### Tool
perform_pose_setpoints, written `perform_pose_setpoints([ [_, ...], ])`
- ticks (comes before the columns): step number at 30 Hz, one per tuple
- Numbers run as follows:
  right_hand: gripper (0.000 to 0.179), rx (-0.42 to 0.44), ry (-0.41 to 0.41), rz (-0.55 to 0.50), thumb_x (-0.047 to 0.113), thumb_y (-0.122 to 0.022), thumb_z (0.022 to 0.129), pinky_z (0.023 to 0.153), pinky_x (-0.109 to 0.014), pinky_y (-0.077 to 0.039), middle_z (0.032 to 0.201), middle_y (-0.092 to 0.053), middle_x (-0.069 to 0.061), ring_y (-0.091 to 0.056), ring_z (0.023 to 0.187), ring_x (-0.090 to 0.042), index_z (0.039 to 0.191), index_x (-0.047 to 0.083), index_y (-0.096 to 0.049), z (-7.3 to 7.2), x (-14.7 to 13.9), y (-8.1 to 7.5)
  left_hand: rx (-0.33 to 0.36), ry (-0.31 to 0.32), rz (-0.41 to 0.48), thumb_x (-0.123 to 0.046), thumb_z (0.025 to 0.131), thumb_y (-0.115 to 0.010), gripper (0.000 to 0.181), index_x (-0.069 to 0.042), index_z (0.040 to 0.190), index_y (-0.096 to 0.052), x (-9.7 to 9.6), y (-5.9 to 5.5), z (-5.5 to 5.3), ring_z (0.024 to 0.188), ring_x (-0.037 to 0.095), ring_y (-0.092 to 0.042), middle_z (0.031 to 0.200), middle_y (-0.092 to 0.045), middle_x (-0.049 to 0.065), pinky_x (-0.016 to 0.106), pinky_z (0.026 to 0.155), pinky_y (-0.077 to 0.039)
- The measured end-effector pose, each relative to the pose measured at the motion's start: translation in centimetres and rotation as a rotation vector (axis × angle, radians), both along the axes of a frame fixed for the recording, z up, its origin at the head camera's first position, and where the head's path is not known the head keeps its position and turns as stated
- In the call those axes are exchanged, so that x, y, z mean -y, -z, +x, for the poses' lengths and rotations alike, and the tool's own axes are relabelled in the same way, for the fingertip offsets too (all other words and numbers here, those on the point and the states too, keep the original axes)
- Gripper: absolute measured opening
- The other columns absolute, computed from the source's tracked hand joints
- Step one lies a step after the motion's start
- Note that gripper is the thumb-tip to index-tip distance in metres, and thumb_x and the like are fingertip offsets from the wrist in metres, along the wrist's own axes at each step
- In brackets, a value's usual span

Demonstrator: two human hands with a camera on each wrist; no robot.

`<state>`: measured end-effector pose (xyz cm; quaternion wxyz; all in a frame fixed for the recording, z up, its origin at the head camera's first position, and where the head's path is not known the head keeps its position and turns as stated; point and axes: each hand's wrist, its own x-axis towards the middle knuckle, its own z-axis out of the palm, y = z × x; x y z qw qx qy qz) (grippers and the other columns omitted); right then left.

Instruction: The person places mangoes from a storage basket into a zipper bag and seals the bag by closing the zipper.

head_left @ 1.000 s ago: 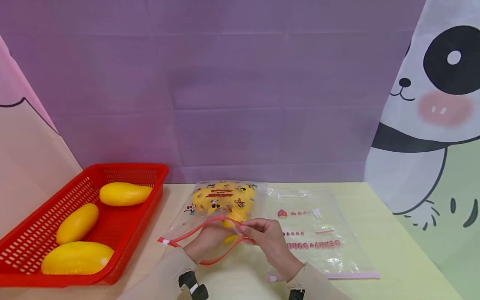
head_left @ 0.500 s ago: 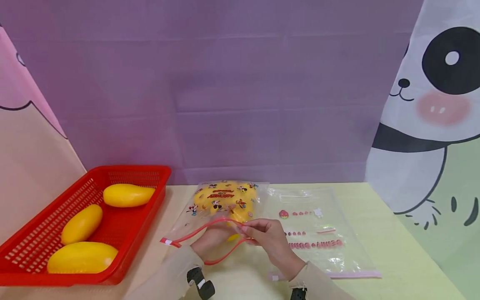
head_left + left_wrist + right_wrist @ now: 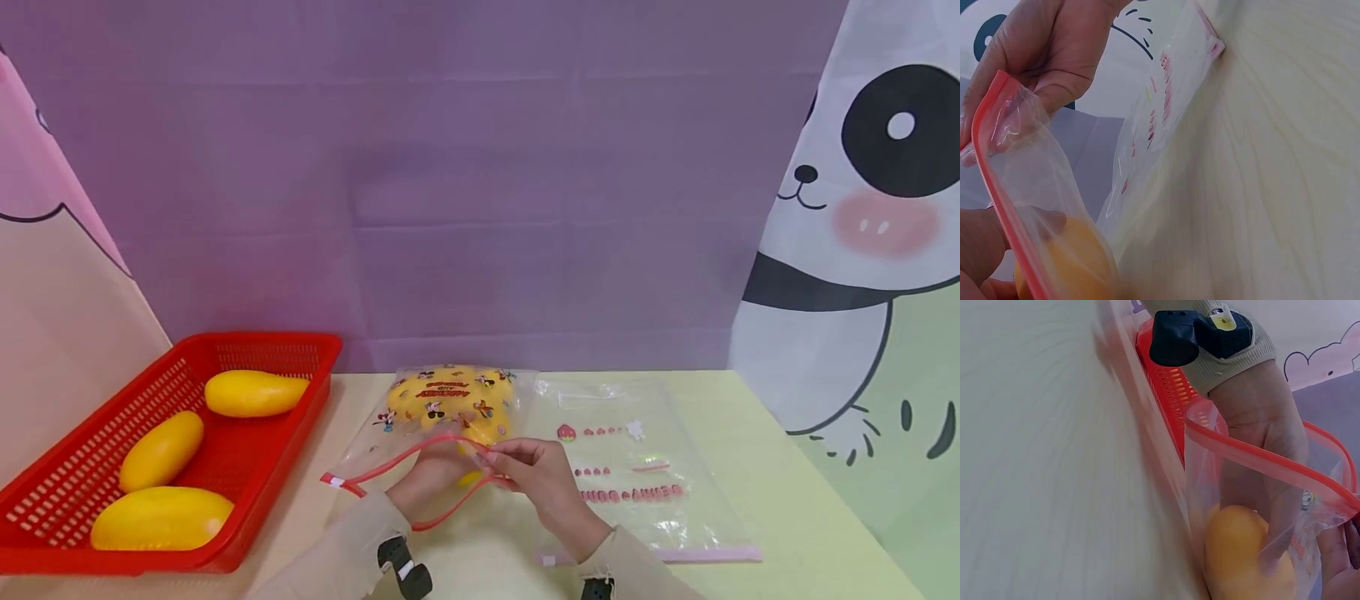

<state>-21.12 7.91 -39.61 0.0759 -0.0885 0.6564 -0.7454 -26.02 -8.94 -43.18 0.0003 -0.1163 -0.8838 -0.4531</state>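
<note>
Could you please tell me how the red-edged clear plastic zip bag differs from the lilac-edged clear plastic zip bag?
The red-edged clear plastic zip bag gapes open and bulges with smooth yellow contents; the lilac-edged clear plastic zip bag lies flat with no contents showing. Cartoon characters decorate the red-edged bag; pink lettering marks the lilac-edged bag. Both are see-through, each with a white slider.

Shines as smooth, moulded red plastic in the basket (image 3: pixel 270 467) by the left edge of the desk (image 3: pixel 817 550), and glossily on the yellow oblong pieces (image 3: pixel 162 518). Thins to clear, wrinkled film in the printed bag (image 3: pixel 442 396) and flat bag (image 3: pixel 626 467). Looks matt and wood-grained across the desk; hangs as creased, dull purple cloth (image 3: pixel 450 208) behind its far edge.
</note>
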Motion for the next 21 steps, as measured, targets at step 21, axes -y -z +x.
perform_pose_setpoints([
  [21,0.028,0.013,0.012,-0.033,0.006,-0.071,0.082,0.066,-0.026,-0.057,0.081,-0.073,-0.008,-0.069,0.068,-0.01,0.1,-0.014,-0.065,-0.5,-0.1,0.1,0.17,-0.189,-0.036,-0.019,0.069,-0.084,0.059,-0.008,0.121,-0.059,-1.4,-3.0,2.0,0.116,0.03,-0.049,0.128,-0.054,0.011,0.049,0.099,-0.043],
])
